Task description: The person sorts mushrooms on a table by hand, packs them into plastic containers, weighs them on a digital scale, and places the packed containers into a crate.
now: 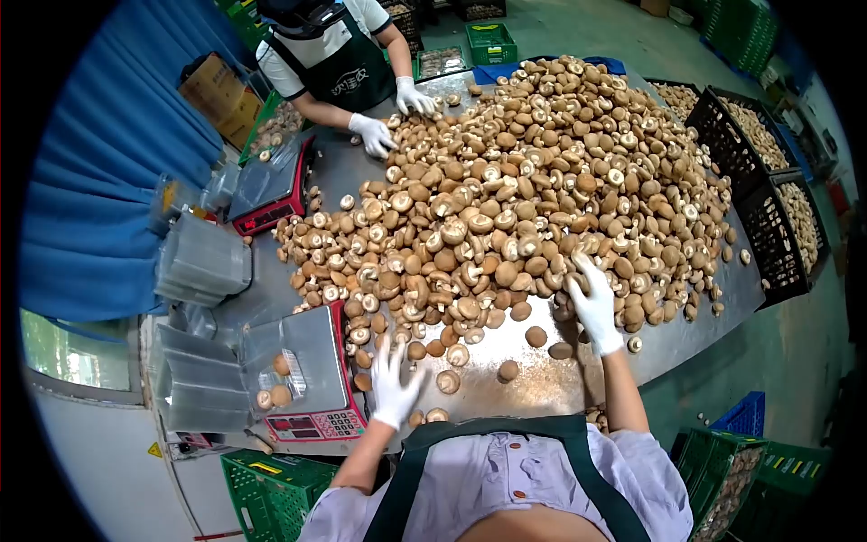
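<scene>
A large heap of brown mushrooms (524, 181) covers much of the metal table (479, 393). My left hand (396, 384), in a white glove, is beside the red-edged scale (298, 361) with its fingers spread at the near edge of the heap. My right hand (593, 303), also gloved in white, reaches into the heap's near right side with thumb and fingers apart; mushrooms lie against its fingertips. A clear tray (293, 381) with a few mushrooms rests on the scale.
Across the table a co-worker's gloved hands (373, 135) touch the heap, near a second red scale (271, 194). Stacked clear trays (203, 257) stand at the left. Black crates (781, 235) of mushrooms adjoin the right edge; a green crate (271, 492) sits below left.
</scene>
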Motion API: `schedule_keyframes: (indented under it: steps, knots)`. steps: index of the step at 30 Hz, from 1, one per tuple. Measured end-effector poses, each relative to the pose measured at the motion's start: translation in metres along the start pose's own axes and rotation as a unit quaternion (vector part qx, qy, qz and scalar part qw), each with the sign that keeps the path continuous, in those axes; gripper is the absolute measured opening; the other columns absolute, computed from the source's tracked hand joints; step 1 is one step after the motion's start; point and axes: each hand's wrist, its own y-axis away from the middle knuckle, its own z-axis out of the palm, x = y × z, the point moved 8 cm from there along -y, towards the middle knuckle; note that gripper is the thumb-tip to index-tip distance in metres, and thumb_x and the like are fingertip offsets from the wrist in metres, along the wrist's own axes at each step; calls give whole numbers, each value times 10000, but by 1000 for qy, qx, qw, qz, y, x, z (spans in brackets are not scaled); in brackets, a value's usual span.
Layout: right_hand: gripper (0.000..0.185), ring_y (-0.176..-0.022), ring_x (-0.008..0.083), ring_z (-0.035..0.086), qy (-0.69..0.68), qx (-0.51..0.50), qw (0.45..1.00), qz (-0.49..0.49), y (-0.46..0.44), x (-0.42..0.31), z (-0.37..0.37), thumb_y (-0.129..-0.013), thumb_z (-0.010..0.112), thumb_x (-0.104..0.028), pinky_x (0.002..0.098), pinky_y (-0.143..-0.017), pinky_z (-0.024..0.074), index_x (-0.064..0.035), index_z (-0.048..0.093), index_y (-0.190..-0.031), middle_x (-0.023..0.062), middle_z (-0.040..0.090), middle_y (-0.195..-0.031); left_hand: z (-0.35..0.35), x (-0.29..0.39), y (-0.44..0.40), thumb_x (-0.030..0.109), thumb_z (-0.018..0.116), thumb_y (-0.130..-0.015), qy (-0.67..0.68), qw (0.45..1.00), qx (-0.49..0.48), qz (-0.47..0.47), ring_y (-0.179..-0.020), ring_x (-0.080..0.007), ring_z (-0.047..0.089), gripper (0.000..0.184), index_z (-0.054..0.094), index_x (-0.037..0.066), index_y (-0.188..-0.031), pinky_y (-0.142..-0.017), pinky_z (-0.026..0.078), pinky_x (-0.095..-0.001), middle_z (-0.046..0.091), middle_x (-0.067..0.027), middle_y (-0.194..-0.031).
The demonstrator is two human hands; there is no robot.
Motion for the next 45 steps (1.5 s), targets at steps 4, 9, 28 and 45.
schedule_keyframes:
  steps: [4, 9, 28, 45]
  knots:
    - [445, -1206, 360, 445, 107, 0, 994, 6, 90, 2, -5, -779, 680, -148, 445, -1017, 340, -33, 551, -1190, 195, 488, -1309, 22, -41, 107, 484, 683, -724, -114, 993, -39, 5, -1273, -394, 362, 772, 426, 102, -1344, -1012, 276, -560, 340, -243, -1407]
    - [711, -1245, 431, 366, 162, -60, 984, 49, 162, 4, 31, -668, 774, -317, 491, -1021, 309, -53, 486, -1262, 258, 323, -1412, 52, -78, 150, 535, 692, -693, -168, 985, -5, 33, -1285, -416, 309, 785, 450, 145, -1330, -1027, 255, -572, 323, -197, -1416]
    - [416, -1209, 343, 420, 258, -104, 953, -122, 129, -41, 158, -708, 663, -263, 516, -1016, 278, -49, 596, -1059, 146, 491, -1286, 115, 45, -21, 406, 629, -762, -1, 963, -52, 263, -1231, -294, 425, 527, 576, 125, -1204, -1041, 244, -514, 483, -94, -1339]
    - [782, -1262, 404, 354, 223, -84, 971, -31, -7, -42, 142, -692, 728, -453, 565, -1005, 314, -116, 433, -1332, 183, 349, -1412, 83, 4, -146, 560, 640, -726, -107, 982, -88, 127, -1382, -358, 164, 835, 345, 193, -1415, -1083, 131, -584, 239, -159, -1483]
